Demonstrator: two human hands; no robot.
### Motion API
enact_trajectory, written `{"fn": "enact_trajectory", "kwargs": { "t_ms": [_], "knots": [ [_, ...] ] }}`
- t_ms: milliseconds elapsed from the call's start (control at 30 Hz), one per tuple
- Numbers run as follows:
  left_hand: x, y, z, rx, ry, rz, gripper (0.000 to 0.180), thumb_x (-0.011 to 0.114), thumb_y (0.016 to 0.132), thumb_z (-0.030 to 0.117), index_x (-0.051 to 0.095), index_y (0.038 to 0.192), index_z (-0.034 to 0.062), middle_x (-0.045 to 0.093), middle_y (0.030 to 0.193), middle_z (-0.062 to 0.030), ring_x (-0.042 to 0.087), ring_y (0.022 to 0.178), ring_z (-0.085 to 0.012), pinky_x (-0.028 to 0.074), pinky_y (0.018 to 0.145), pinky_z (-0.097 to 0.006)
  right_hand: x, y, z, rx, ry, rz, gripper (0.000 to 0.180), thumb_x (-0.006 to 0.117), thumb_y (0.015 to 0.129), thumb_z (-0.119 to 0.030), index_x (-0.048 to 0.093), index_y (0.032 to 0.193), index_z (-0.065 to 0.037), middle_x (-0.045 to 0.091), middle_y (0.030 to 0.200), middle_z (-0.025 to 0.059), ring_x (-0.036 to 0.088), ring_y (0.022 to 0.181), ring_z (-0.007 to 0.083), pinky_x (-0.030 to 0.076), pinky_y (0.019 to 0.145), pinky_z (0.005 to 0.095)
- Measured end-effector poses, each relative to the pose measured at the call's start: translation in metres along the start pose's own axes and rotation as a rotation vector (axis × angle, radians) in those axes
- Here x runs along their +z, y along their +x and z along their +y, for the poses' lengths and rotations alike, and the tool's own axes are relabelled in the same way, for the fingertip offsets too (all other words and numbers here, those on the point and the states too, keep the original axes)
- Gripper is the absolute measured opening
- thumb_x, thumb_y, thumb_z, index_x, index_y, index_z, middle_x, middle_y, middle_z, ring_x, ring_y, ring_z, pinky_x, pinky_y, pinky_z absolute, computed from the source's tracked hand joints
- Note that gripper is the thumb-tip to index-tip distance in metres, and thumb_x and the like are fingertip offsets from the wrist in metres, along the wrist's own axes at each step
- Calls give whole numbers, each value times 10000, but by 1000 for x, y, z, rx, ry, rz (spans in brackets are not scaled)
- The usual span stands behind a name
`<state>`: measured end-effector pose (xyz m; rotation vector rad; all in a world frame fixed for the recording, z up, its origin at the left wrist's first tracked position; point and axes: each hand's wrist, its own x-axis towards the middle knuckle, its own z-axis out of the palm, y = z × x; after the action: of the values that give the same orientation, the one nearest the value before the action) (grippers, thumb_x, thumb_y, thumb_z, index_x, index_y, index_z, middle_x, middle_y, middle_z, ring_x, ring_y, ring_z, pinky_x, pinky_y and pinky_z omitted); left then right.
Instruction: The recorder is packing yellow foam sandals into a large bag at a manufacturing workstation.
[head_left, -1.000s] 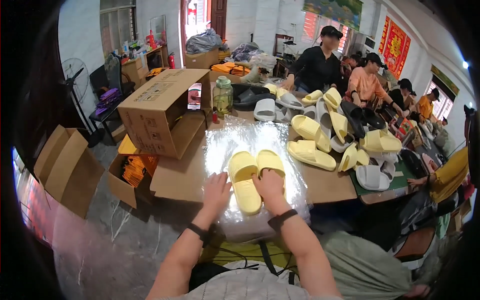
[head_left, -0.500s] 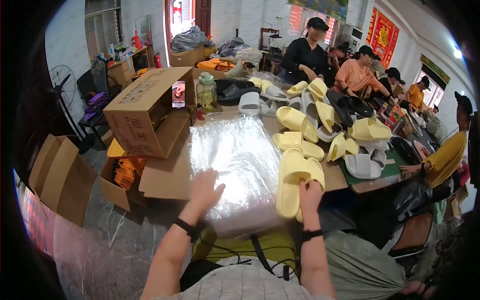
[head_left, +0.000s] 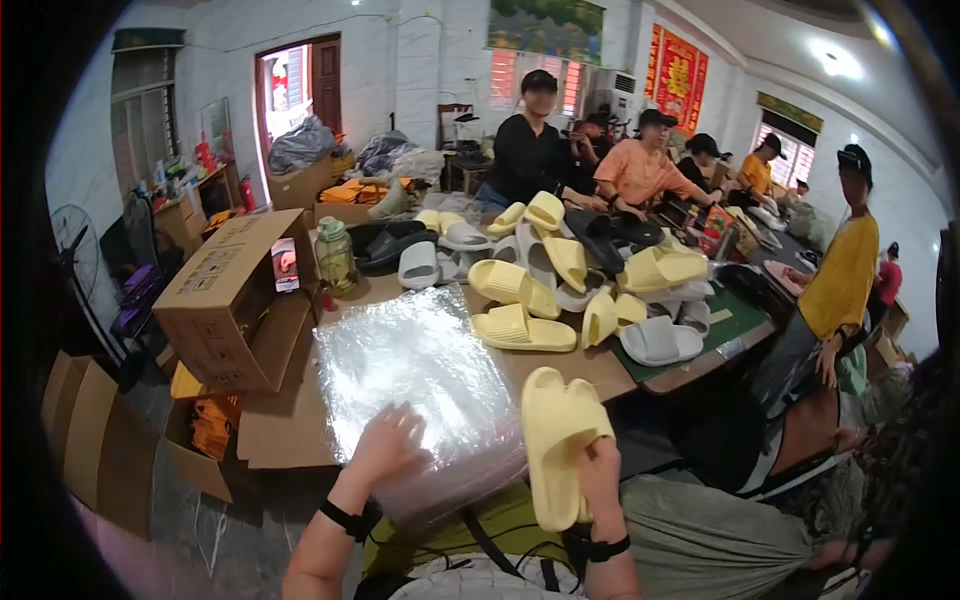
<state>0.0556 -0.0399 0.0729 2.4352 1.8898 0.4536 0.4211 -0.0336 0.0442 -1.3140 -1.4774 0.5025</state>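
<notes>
A pair of pale yellow slide slippers (head_left: 562, 445) is gripped in my right hand (head_left: 599, 478), whose fingers close on the inner side. The slippers are tilted upright, off the table's front edge and just right of a stack of shiny clear plastic sheets or bags (head_left: 415, 365). On the near part of that stack lies my left hand (head_left: 388, 442), fingers apart and holding nothing. Beyond the stack, to the right, yellow slides (head_left: 523, 328), grey slides (head_left: 660, 340) and black slides (head_left: 594, 243) are heaped on the table.
At the left a cardboard box (head_left: 225, 315) lies on its side, a phone (head_left: 286, 265) at its opening. Beside it stands a glass jar (head_left: 335, 257). An open carton with orange packets (head_left: 213, 425) sits below. Co-workers stand along the far side; one in yellow (head_left: 838, 280) is at the right.
The view has lifted and swung right. My right hand has drawn the yellow slippers nearer to me, away from the heap. My left hand stays on the plastic. The person in yellow has straightened up.
</notes>
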Motion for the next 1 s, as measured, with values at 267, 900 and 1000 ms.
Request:
{"fn": "enact_trajectory", "kwargs": {
  "t_ms": [267, 900, 1000],
  "knots": [
    [40, -7, -18, 72, -92, 93, 494, 670, 892, 394, 620, 1291, 108, 537, 1404, -189, 483, 1291, -413, 383, 1112, -465, 19, -18, -18, -64, -145, -146, 221, 717, 826, -174, 647, 891, 26, 571, 737, 165, 596, 652, 314, 465, 583, 396],
    [29, -4, -16, 42, -136, -49, 648, 678, 857, 482, 568, 1339, 64, 509, 1417, -224, 418, 1364, -371, 290, 1179, -445, 31, -25, -27, -80, -123, -242, 309, 721, 866, -280, 633, 861, 16, 583, 815, 155, 597, 708, 315, 483, 630, 403],
    [33, -1, -21, 59, -222, -25, 488, 582, 944, 373, 589, 1318, 60, 526, 1403, -218, 417, 1370, -348, 282, 1184, -434, 31, -27, -27, -44, -143, -270, 310, 723, 862, -272, 625, 835, 21, 580, 815, 167, 596, 715, 324, 478, 628, 411]
  ]
}}
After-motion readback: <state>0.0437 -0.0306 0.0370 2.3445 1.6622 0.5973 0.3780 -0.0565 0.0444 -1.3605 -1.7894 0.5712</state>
